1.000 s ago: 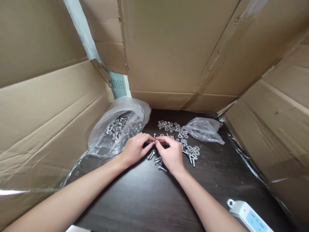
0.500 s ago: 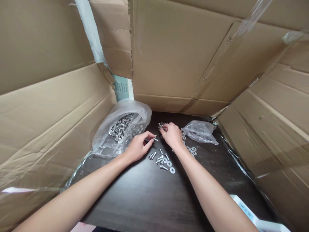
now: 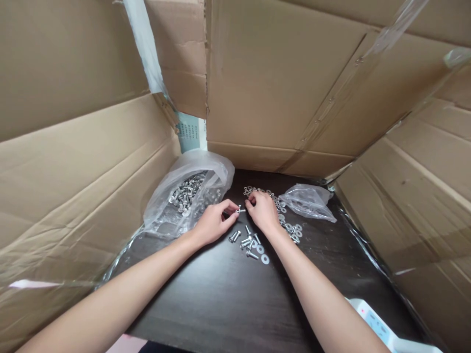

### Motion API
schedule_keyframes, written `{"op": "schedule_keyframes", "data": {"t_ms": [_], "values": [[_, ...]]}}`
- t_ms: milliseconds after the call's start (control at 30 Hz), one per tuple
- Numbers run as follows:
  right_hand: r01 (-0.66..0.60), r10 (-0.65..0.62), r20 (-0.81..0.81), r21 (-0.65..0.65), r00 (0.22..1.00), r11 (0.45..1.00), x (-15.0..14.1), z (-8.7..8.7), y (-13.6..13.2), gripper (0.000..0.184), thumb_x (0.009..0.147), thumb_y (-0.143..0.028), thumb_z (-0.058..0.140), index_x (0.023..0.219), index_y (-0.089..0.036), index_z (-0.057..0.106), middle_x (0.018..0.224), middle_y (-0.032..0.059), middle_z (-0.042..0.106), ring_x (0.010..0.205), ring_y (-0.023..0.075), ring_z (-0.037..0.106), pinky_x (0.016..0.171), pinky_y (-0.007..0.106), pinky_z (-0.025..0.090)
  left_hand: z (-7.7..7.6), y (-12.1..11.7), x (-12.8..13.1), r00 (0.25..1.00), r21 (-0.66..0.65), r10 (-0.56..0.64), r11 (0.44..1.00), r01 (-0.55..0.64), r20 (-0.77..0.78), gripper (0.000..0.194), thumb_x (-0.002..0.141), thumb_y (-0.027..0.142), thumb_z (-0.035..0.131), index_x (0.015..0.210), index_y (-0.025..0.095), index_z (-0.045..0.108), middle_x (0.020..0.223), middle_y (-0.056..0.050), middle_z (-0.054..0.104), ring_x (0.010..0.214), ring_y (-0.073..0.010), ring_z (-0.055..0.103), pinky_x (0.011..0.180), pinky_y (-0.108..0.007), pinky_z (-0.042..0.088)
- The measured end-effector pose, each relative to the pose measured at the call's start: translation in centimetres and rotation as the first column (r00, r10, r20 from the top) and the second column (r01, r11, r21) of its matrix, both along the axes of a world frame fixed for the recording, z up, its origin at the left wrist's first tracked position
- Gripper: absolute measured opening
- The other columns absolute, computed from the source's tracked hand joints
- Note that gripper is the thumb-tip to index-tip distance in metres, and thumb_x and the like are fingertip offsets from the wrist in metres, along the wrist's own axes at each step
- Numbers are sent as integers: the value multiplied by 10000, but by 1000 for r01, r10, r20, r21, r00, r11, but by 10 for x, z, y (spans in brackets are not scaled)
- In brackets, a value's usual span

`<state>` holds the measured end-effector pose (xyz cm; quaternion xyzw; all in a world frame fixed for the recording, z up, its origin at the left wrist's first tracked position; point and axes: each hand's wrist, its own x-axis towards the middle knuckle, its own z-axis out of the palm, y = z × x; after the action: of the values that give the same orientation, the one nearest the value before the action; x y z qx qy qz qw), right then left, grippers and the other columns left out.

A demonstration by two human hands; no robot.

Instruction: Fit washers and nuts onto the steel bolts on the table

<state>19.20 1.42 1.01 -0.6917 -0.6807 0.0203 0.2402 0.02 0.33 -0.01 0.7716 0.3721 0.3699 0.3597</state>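
My left hand [image 3: 215, 220] pinches a bolt [image 3: 242, 211] between thumb and fingertips, its shank sticking out to the right. Close beside it, my right hand [image 3: 262, 208] is closed, thumb and fingers together by the near edge of the spread nuts and washers; whatever it holds is too small or hidden to make out. Several loose bolts [image 3: 246, 242] lie on the table between and below my hands. Flat washers [image 3: 265, 259] rest just right of them. More washers and nuts [image 3: 294, 229] show beyond my right wrist, partly covered by it.
An open clear plastic bag [image 3: 158, 208] full of bolts stands at the left. A smaller clear bag [image 3: 309, 201] lies at the back right. Cardboard walls [image 3: 272, 108] surround the dark table [image 3: 206, 299]. A white power strip [image 3: 375, 321] sits at the front right.
My hands were together at first; then my right hand moved away to the small nuts and washers and came back slightly toward the bolt. My left hand keeps the bolt. The view shifted a little.
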Motion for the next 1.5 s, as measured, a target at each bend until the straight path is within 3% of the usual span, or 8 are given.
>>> {"op": "schedule_keyframes", "data": {"t_ms": [67,133,267,367,467,800,1300,1500], "values": [[-32,34,-66,35,997,999,3,-1,-7,86,862,-180,631,810,-205,696,849,59,727,875,227,658,795,319,486,1,0,0,1000,-10,9,1000,-9,-5,143,942,295,624,1023,190,677,975,-37,783,862,-183,736,712,-272,565],[-42,74,-311,108,947,993,5,-2,-16,77,848,-226,648,788,-206,693,778,41,718,744,203,645,742,320,495,2,0,1,1000,-14,17,1000,-17,-7,146,939,302,627,1016,189,679,968,-39,783,858,-186,736,708,-274,564],[-22,79,-752,85,654,996,4,-4,-31,213,792,-410,726,794,-197,721,768,51,740,695,198,658,694,328,527,2,-1,1,1000,-7,21,1000,-21,-13,150,941,308,625,1017,191,683,955,-40,786,859,-190,740,691,-273,560],[-53,59,-866,38,496,998,0,-7,-37,288,746,-467,771,814,-188,744,776,63,756,681,198,673,639,319,533,1,-1,1,1000,0,17,1000,-17,-23,152,944,309,624,1022,193,683,957,-37,787,858,-187,740,686,-269,558],[-67,55,-897,29,438,997,-4,-11,-38,323,745,-482,786,865,-183,772,796,73,772,687,202,695,603,308,543,2,-1,1,999,11,4,1000,-3,-37,152,947,308,620,1024,195,686,955,-32,788,845,-180,737,682,-265,555],[-92,205,-837,184,507,979,-7,-18,-42,200,856,-373,685,925,-199,754,927,76,790,836,218,741,724,339,611,4,-2,2,997,50,28,998,-24,-76,143,946,300,629,1012,194,698,944,-32,789,800,-173,728,671,-263,560],[-164,247,-726,185,641,969,-9,-17,-47,209,910,-297,586,934,-203,772,953,62,807,849,213,757,793,346,611,3,-1,1,997,62,12,998,-7,-81,140,955,279,619,1018,190,706,957,-30,784,797,-163,723,682,-250,563],[-158,299,-584,281,754,947,-12,-12,-53,244,916,-208,530,956,-222,771,942,45,800,838,201,749,793,340,606,2,-3,1,997,72,14,997,-9,-73,134,945,278,634,1028,196,700,956,-29,779,789,-160,715,661,-244,559]]}}
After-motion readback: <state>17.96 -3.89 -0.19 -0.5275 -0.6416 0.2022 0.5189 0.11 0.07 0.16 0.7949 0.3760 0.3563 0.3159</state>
